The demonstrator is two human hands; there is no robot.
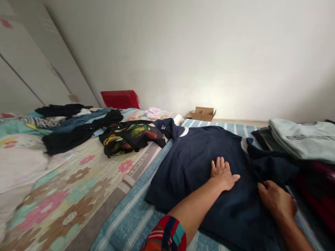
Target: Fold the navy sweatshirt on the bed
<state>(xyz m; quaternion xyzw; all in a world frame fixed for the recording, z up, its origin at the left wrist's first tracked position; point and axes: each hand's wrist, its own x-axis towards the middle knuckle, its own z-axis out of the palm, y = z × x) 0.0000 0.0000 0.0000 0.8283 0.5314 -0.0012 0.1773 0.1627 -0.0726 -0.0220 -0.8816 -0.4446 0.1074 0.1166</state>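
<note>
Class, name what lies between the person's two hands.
Only the navy shirt: left hand lies flat on it, right hand grips its fold. The head view shows this.

There are two bare hands, one left hand [223,173] and one right hand [276,200], and one dark navy cotton T-shirt [199,157]. I count one red plastic box [120,99], one small open cardboard box [201,113], one black garment with coloured fruit print [131,136] and one pale lilac crumpled cloth [154,112]. There is one stack of folded clothes [300,143], in which at least three pieces show: one pale grey-green, one dark, one dark red. The loose dark clothes [75,130] are several; the exact number I cannot tell. There is one blue striped blanket [131,216] and one flowered sheet [65,195].
</note>
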